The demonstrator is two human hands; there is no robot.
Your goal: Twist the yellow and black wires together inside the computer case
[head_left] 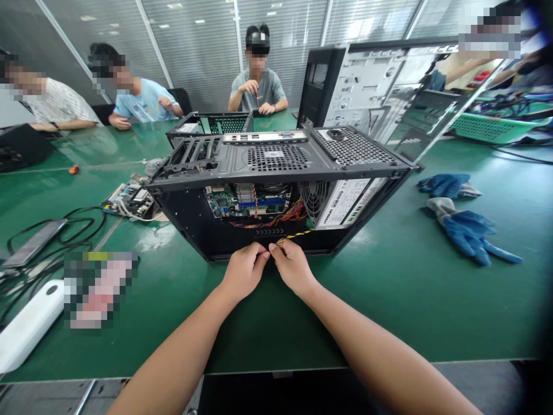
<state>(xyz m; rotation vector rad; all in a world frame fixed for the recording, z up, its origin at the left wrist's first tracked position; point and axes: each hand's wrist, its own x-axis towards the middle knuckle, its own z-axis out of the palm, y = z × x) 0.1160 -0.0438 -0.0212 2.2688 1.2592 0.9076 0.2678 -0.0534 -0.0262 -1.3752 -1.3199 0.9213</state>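
A black computer case (228, 167) stands before me with its side open, showing a green motherboard (224, 202) and a power supply (345, 202) with a fan. Red, orange and yellow wires bunch between them. At the case's lower front edge, my right hand (294, 268) pinches a twisted yellow and black cable (302, 233) that runs in from the power supply side. Beside it, almost touching, my left hand (245, 271) is closed in a pinch too. What sits between its fingertips is hidden.
Blue work gloves (469, 233) lie to the right. Behind the case stands another open case (319, 86); a green basket (492, 128) of cables is at far right. Left are a circuit board (133, 196), black cables (86, 222) and a white device (32, 328). Several people sit around the table.
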